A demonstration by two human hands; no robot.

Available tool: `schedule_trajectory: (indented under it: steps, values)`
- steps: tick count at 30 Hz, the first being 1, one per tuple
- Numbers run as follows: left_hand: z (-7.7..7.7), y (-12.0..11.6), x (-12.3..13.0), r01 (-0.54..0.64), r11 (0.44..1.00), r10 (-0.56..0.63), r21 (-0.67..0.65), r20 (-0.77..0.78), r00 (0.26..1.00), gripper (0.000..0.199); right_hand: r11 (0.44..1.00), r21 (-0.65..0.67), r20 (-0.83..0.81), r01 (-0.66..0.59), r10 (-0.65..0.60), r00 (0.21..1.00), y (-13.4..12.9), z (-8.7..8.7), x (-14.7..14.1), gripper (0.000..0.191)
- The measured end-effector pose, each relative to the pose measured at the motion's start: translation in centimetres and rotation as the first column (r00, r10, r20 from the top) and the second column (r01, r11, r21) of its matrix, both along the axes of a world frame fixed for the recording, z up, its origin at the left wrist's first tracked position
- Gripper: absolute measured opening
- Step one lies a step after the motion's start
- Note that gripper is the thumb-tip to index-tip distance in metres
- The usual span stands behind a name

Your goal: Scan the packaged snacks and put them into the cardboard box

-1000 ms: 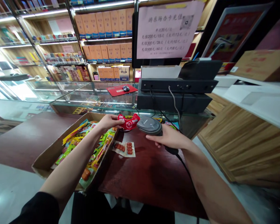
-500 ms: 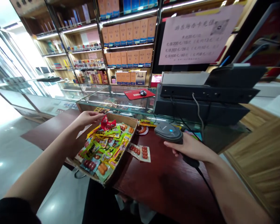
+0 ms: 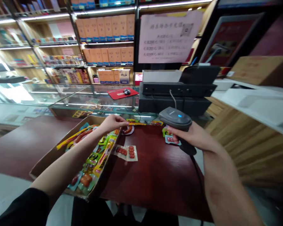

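Where the right grip (image 3: 194,135) curls, the scanner (image 3: 174,118) sits.

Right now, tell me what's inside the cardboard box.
Yellow and green snack packets show in the cardboard box. The left forearm crosses above its middle; what lies under it or the top packets is hidden.
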State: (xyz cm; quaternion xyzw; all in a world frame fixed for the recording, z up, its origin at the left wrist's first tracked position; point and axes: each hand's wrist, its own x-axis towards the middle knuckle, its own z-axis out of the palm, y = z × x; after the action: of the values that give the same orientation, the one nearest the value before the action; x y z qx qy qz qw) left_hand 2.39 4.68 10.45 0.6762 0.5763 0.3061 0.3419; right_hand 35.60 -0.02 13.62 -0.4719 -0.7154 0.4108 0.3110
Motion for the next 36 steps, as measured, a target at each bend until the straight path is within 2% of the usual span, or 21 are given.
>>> schedule_trajectory:
  steps: [4,7,10,13,15,19,22,24,26,28,30,33,36]
  values:
    - [-1.6,3.1,8.8,0.231,0.97,-0.216,0.072,-0.172,0.961,0.034,0.994,0.03,-0.006,0.11,-0.109,0.994,-1.5,0.5,2.7,0.038]
    - [-3.4,4.8,15.4,0.402,0.912,-0.359,0.084,-0.316,0.878,0.028,0.985,0.076,0.064,0.152,-0.157,0.986,-2.6,0.2,4.7,0.039]
    - [-5.7,6.4,21.1,0.499,0.863,-0.393,0.082,-0.512,0.764,0.037,0.975,0.045,0.059,0.218,-0.22,0.974,-3.8,-0.1,6.7,0.037]
    - [-8.0,8.1,25.2,0.57,0.813,-0.358,0.119,-0.669,0.651,0.06,0.961,-0.009,0.043,0.277,-0.276,0.96,-4.8,-0.6,8.6,0.036]
    - [-9.3,9.3,27.1,0.61,0.779,-0.352,0.146,-0.703,0.618,0.071,0.956,-0.022,0.036,0.294,-0.293,0.955,-5.3,-0.9,9.6,0.035]
    - [-11.0,11.5,29.3,0.684,0.724,-0.428,0.09,-0.719,0.548,0.076,0.958,-0.048,-0.014,0.282,-0.282,0.959,-5.4,-1.8,10.9,0.034]
    - [-11.4,12.4,29.3,0.732,0.679,-0.485,0.055,-0.715,0.504,0.073,0.958,-0.081,-0.038,0.274,-0.278,0.96,-5.1,-2.4,10.8,0.035]
    - [-11.4,12.3,27.9,0.769,0.635,-0.515,0.072,-0.703,0.491,0.072,0.961,-0.099,-0.067,0.259,-0.266,0.962,-5.0,-2.7,10.1,0.033]
    - [-11.3,11.7,25.3,0.809,0.585,-0.551,0.061,-0.702,0.451,0.071,0.967,-0.102,-0.097,0.234,-0.243,0.965,-5.0,-2.6,8.8,0.031]
    - [-11.1,10.7,21.6,0.825,0.563,-0.562,0.038,-0.714,0.417,0.073,0.969,-0.104,-0.079,0.223,-0.232,0.97,-5.0,-2.2,6.9,0.03]
    - [-10.8,9.5,17.3,0.807,0.59,-0.543,0.019,-0.73,0.414,0.074,0.968,-0.112,-0.008,0.224,-0.226,0.974,-5.1,-1.6,4.6,0.03]
    - [-9.8,7.7,11.1,0.742,0.67,-0.497,0.0,-0.742,0.45,0.071,0.98,-0.1,0.092,0.172,-0.163,0.982,-5.3,-0.6,0.5,0.03]
    - [-8.4,5.9,6.6,0.683,0.726,-0.407,0.082,-0.749,0.523,0.054,0.994,-0.078,0.111,0.071,-0.062,0.992,-5.5,0.1,-3.8,0.03]
